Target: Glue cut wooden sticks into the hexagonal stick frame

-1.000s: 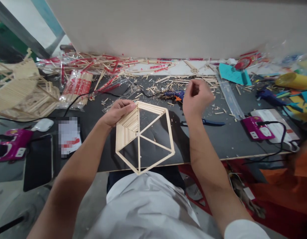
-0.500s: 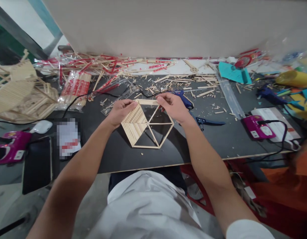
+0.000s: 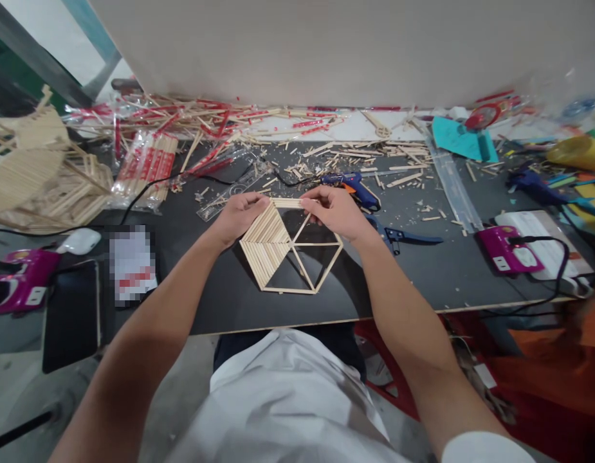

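A hexagonal frame [image 3: 317, 244] of thin wooden sticks is held over the dark table, tilted. Its two left triangles are filled with a panel of sticks laid side by side [image 3: 265, 247], while the right and near triangles are open. A few sticks [image 3: 286, 203] lie along its far edge. My left hand [image 3: 242, 218] pinches the far left corner, thumb on top. At the far right corner my right hand [image 3: 333, 211] has its thumb and fingers closed on the far edge sticks; its fingertips are partly hidden. Just beyond it lies a blue glue gun [image 3: 357, 190].
Dark blue cutters [image 3: 413, 238] lie to the right. Stick offcuts [image 3: 374, 151] and wrapped stick bundles [image 3: 145, 167] spread across the back. A stick model [image 3: 31, 167], a phone [image 3: 71, 315] and purple power blocks [image 3: 509, 249] flank the work area, with cords.
The frame has shifted slightly right and nearer to me in view. My right fingertips have slid a little left along its far edge. My left hand keeps its pinch.
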Motion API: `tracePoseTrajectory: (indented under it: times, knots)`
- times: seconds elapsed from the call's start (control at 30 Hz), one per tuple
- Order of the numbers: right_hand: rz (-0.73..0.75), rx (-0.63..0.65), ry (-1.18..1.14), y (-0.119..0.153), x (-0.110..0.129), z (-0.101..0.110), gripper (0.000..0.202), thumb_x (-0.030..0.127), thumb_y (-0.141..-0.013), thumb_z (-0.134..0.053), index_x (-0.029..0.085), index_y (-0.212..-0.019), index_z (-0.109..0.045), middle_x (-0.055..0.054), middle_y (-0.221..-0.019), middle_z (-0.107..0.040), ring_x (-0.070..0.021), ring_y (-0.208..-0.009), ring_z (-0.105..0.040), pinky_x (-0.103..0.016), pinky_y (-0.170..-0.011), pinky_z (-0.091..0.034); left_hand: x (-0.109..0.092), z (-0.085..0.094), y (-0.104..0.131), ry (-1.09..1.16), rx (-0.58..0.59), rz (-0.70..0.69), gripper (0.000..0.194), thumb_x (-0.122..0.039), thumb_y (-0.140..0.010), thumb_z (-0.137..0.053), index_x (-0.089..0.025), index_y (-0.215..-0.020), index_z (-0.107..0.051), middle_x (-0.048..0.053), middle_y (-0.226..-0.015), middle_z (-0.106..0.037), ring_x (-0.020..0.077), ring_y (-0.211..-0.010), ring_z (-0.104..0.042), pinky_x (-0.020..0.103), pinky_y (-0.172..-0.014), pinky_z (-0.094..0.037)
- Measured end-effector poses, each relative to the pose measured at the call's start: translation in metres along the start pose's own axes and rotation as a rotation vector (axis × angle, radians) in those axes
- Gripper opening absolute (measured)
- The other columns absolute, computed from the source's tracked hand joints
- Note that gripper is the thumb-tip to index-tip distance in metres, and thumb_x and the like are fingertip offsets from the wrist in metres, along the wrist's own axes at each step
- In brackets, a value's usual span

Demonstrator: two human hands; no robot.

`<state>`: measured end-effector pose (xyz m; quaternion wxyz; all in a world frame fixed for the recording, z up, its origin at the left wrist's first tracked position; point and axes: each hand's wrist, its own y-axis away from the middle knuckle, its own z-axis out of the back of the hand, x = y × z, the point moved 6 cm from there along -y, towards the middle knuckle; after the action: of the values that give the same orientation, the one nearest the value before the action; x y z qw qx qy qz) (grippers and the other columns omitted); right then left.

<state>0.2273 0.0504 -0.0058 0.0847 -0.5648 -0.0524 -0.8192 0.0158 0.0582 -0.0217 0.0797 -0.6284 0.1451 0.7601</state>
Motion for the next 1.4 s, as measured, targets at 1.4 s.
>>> tracePoseTrajectory:
  times: [1.4]
  knots:
    - [0.258, -0.080, 0.410, 0.003, 0.008, -0.008, 0.008, 0.020, -0.089, -0.067, 0.018, -0.093, -0.074, -0.007, -0.087, -0.076, -0.0204, -0.075, -0.067, -0.036, -0.077, -0.052, -0.022, 0.004, 0.009, -1.041, -0.268, -0.525, 0.038, -0.004, -0.095, -0.041, -0.018, -0.111, -0.072, 0.013, -0.109, -0.064, 0.0259, -0.105, -0.059, 0.038, -0.094, -0.050]
